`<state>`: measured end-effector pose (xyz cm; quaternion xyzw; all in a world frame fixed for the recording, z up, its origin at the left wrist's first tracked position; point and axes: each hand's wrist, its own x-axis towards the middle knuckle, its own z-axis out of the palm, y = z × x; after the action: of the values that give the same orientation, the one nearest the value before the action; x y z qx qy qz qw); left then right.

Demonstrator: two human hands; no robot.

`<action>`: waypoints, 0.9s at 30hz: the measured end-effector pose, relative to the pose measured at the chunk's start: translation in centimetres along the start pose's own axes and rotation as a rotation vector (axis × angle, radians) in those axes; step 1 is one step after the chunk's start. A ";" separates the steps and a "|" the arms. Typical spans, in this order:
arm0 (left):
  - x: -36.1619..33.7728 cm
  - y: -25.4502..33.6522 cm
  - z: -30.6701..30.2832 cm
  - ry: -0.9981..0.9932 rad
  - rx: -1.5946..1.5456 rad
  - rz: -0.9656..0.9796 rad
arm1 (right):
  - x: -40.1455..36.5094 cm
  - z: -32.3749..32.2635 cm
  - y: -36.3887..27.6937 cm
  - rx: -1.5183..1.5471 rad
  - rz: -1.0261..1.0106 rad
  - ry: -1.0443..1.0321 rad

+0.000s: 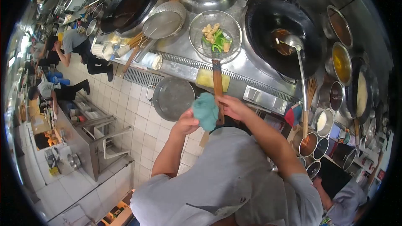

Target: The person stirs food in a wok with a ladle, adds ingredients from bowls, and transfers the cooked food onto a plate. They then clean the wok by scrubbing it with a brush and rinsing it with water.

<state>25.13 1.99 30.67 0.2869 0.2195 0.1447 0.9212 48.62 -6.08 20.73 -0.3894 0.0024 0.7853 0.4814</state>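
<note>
My left hand (186,121) is closed on a bunched teal cloth (205,112) in front of my apron. Beside the cloth, my right hand (233,108) grips the wooden handle (217,79) of a mesh strainer (193,37). Chicken-like pale pieces and green pepper pieces (217,37) lie in the strainer's bowl, which rests over the steel counter. A black wok (307,29) to its right holds some dark sauce. The ladle (302,75) leans with its bowl in that wok and its wooden handle end toward me.
A second wok (125,10) and another strainer (162,24) are on the left. A yellow sponge-like block (212,79) lies at the counter edge; a round pan (173,98) is below it. Several sauce bowls line the right, including a yellow one (342,63). Co-workers (79,46) stand far left.
</note>
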 end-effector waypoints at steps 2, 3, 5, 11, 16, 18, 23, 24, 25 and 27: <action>-0.3 1.3 1.2 0.040 0.031 0.074 | 1.9 3.3 -1.2 0.065 0.001 0.090; -0.5 1.7 1.5 0.062 0.048 0.110 | 2.1 4.2 -1.4 0.099 0.002 0.135; -1.0 1.8 1.6 0.016 0.038 0.169 | 1.7 4.5 -1.3 -0.021 -0.090 0.207; 0.9 1.6 2.5 0.040 -0.013 0.380 | -6.2 7.7 -5.9 -0.242 -0.125 0.215; 2.7 3.1 3.6 0.084 0.093 0.316 | -13.4 9.1 -8.9 -0.164 -0.137 0.059; 4.0 3.7 3.8 0.032 0.012 0.326 | -16.1 8.7 -9.7 -0.136 -0.171 0.042; 7.1 4.4 5.3 -0.088 -0.069 0.257 | -21.5 6.2 -11.6 0.076 -0.220 0.125; 7.7 4.3 5.4 -0.111 -0.075 0.223 | -21.8 5.3 -11.5 0.091 -0.252 0.145; 8.2 4.2 5.4 -0.132 -0.081 0.193 | -21.7 4.1 -11.2 0.105 -0.282 0.163; 8.9 4.0 5.5 -0.131 -0.082 0.155 | -21.2 2.6 -10.8 0.180 -0.339 0.211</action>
<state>34.97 6.07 34.25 0.2739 0.1298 0.2051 0.9306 60.17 -15.28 39.63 -0.4199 0.0573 0.6446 0.6363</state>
